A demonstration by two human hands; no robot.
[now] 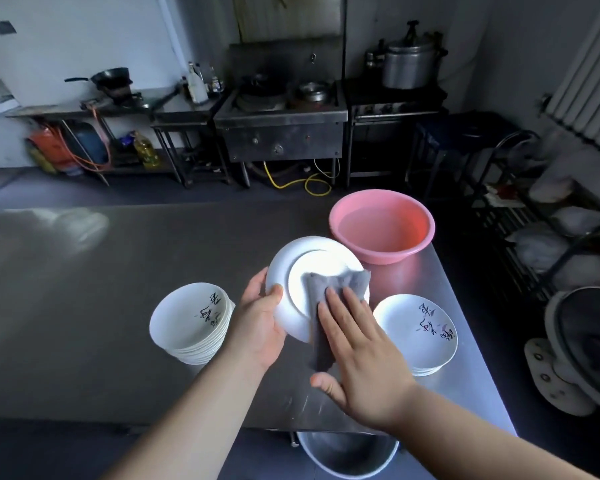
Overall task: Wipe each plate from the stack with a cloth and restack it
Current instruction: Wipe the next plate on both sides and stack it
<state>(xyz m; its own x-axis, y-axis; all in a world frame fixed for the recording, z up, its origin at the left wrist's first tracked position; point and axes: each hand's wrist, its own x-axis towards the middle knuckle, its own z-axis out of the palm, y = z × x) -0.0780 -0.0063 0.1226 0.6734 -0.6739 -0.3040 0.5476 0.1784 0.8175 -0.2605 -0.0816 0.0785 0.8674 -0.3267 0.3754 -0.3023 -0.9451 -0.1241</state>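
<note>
Two stacks of plates on steel worktop: tall stack (191, 323) left of raised plate (291, 268), low stack (417, 332) right, close to worktop (84, 289) edge. Pink basin (381, 225) just behind plate; bare steel far left. Left hand (262, 322) gripping plate rim, underside up. Right hand (355, 344) flat, fingers straight, pressing grey cloth (336, 282) onto plate.

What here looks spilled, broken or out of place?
Nothing stands out. The left hand holds a plate underside up while the right hand presses a cloth on it; both stacks sit straight.
</note>
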